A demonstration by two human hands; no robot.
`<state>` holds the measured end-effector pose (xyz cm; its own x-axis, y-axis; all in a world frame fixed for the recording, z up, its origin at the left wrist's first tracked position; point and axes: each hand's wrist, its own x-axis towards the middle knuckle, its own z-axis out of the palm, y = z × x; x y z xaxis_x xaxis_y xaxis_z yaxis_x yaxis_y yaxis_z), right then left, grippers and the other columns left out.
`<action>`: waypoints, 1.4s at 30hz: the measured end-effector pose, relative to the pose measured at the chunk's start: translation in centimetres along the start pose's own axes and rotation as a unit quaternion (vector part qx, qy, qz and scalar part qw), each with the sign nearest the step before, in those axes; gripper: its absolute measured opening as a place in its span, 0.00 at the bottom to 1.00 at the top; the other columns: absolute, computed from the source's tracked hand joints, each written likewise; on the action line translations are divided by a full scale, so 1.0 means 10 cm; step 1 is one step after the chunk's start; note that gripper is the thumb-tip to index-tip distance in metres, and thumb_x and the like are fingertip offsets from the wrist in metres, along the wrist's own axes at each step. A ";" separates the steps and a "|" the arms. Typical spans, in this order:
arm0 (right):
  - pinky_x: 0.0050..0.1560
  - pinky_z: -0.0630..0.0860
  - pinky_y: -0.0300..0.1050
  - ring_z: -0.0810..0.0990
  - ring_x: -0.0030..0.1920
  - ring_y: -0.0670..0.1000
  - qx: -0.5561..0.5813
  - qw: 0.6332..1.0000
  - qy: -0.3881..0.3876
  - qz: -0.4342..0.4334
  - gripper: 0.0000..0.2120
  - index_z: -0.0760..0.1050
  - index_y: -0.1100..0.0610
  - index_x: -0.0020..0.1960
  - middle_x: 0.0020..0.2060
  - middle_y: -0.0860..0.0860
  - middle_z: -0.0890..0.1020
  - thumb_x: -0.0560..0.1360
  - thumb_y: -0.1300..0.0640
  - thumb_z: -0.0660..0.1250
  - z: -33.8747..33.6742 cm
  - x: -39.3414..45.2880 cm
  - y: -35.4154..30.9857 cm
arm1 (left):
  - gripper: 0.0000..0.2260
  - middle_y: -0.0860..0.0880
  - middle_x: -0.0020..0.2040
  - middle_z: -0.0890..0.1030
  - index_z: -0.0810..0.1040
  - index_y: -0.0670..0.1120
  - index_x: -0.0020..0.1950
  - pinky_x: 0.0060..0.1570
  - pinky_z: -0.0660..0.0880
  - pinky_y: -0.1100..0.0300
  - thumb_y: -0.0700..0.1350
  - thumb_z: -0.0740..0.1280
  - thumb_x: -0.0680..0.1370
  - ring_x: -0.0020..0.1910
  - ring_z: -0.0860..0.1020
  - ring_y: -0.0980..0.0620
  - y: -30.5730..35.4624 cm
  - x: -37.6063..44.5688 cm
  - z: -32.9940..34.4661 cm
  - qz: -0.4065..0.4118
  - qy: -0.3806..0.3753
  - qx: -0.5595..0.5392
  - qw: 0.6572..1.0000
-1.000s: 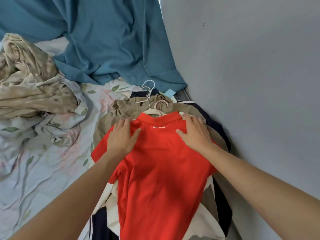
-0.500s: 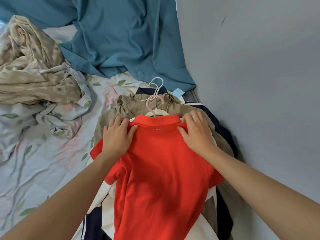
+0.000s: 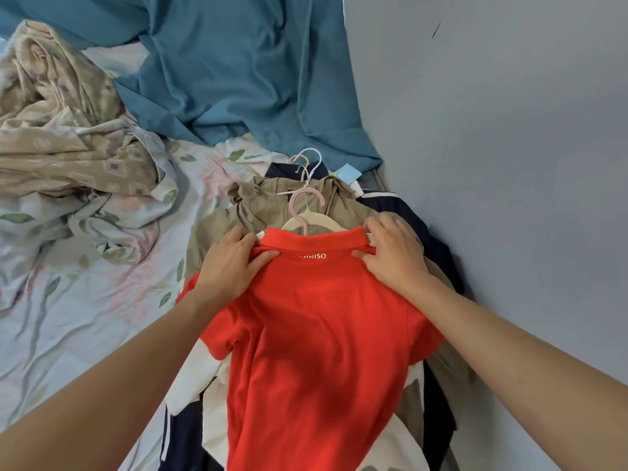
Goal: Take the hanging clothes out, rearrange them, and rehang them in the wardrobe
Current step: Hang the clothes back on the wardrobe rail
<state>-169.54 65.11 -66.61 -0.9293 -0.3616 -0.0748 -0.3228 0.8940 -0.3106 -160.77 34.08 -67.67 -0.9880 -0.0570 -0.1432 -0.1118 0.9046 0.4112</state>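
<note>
On the near end of the bed, beside the right-hand wall, 2 hands pinch the red shirt at its collar: left hand and right hand, atop stacked hangered clothes.

Plain grey wall at right; teal curtain behind; floral bedsheet, rumpled

Grey wall blocks the right; crumpled beige bedding crowds far left; flat floral sheet between lies open.
</note>
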 end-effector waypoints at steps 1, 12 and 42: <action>0.53 0.76 0.55 0.78 0.54 0.56 0.007 1.000 0.000 -0.005 0.19 0.74 0.53 0.53 0.51 0.50 0.77 0.72 0.45 0.78 -0.06 -0.03 -0.02 | 0.22 0.52 0.43 0.71 0.72 0.49 0.44 0.42 0.67 0.52 0.68 0.60 0.80 0.42 0.73 0.49 0.02 -0.05 -0.08 0.011 0.008 -0.013 1.000; 0.40 0.71 0.49 0.81 0.40 0.53 0.122 0.992 -0.015 -0.041 0.09 0.79 0.48 0.46 0.34 0.44 0.81 0.76 0.43 0.74 -1.76 -1.03 -1.24 | 0.21 0.52 0.34 0.73 0.63 0.54 0.46 0.35 0.69 0.51 0.69 0.64 0.73 0.34 0.73 0.55 0.49 -1.57 -1.89 -0.081 0.011 -0.130 0.988; 0.47 0.70 0.50 0.77 0.47 0.52 0.232 0.672 -0.199 -0.675 0.09 0.82 0.47 0.44 0.40 0.41 0.75 0.66 0.58 0.71 -2.88 -4.21 -5.71 | 0.19 0.48 0.41 0.79 0.80 0.36 0.53 0.44 0.72 0.57 0.52 0.72 0.75 0.41 0.76 0.55 2.62 -7.89 -3.23 -0.467 0.472 -0.358 0.656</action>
<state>-117.16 36.93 -18.49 0.3051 -0.8848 0.3523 -0.6464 -0.4641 -0.6056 -89.14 48.64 -16.57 -0.0404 -0.9876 -0.1517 -0.4035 -0.1228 0.9067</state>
